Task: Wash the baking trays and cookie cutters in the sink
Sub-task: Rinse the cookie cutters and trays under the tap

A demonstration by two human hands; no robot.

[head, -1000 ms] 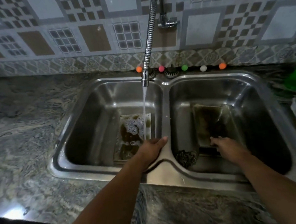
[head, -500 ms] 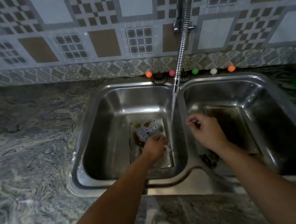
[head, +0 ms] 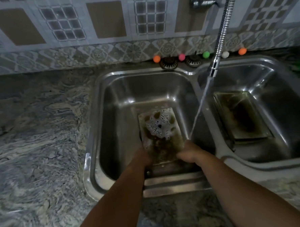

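Hands, left hand [head: 142, 156] and right hand [head: 187, 151], grip the soapy baking tray [head: 162, 135] in the left basin [head: 120, 104], fingers clamped on its near corners; slick suds could let it slip.

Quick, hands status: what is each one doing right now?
Left hand: grips the near left edge of the soapy baking tray.
Right hand: grips the same tray's near right edge.

No text, label, brand, number or sign can be read anywhere here.
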